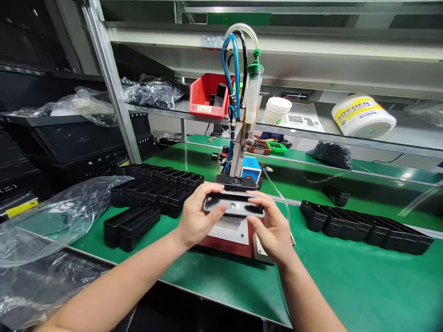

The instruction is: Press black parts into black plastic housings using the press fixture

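—Both ends of the black case point(238, 210): gripping with what?
—Gripping with left hand point(195, 216) and right hand point(274, 227), holding it in front of the syringe machine point(238, 154) on the desk point(335, 286).

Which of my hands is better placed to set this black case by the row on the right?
Likely your right hand: it holds the right end of the black case, nearer the row of cases. Your left hand holds the other end, farther away.
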Available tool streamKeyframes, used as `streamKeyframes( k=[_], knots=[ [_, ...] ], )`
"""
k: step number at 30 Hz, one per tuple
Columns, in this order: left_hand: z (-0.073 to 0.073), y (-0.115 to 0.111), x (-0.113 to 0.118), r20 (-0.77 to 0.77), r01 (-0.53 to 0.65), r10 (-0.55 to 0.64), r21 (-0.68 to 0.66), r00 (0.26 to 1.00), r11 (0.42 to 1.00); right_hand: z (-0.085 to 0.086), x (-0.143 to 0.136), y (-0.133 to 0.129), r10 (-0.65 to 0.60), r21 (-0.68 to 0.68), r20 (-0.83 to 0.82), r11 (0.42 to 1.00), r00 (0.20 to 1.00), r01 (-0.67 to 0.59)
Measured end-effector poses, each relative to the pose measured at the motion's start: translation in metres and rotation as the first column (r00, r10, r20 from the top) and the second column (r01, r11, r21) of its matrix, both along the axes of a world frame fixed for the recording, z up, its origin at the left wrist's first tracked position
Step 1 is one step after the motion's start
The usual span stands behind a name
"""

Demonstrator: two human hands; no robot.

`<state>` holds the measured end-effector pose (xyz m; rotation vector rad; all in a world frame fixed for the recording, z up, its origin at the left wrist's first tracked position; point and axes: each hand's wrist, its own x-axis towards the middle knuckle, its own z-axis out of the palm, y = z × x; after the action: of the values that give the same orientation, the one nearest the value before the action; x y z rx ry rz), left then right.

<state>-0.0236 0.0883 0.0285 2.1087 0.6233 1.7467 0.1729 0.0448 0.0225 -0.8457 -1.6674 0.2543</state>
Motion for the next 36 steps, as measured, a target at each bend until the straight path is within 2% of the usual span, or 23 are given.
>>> streamKeyframes(
  k=[3,5,10,16,20,25,31,36],
  knots=[
    [0.019,0.029,0.013,-0.017,-0.076,0.078,0.073,0.997,0.994,0.017,0.009,0.031,-0.088,0.048,0.024,0.995,0.996,0.087],
    [0.026,0.047,0.02,-0.03,-0.116,0.119,0.103,0.992,0.988,0.023,0.014,0.048,-0.14,0.036,0.027,0.99,0.99,0.139],
    [0.025,0.072,0.029,-0.134,-0.149,0.151,0.021,0.979,0.989,0.02,0.022,0.072,-0.123,-0.09,0.036,0.988,0.992,0.126],
    [0.021,0.073,0.03,-0.09,-0.125,0.12,-0.051,0.989,0.991,0.019,0.019,0.077,-0.065,-0.189,-0.049,0.98,0.997,0.054],
    [0.024,0.074,0.032,-0.085,-0.117,0.111,-0.076,0.99,0.99,0.021,0.007,0.083,-0.151,-0.16,-0.122,0.978,0.981,0.13],
    [0.024,0.081,0.034,-0.066,-0.097,0.091,-0.092,0.994,0.991,0.016,-0.004,0.091,-0.242,-0.105,-0.165,0.968,0.956,0.227],
    [0.019,0.079,0.038,-0.075,-0.085,0.082,-0.039,0.994,0.996,0.012,-0.002,0.094,-0.266,-0.075,-0.173,0.964,0.948,0.256],
    [0.019,0.084,0.036,-0.078,-0.029,0.026,-0.042,0.997,0.999,0.012,-0.003,0.091,-0.29,-0.052,-0.165,0.957,0.943,0.286]
  ],
)
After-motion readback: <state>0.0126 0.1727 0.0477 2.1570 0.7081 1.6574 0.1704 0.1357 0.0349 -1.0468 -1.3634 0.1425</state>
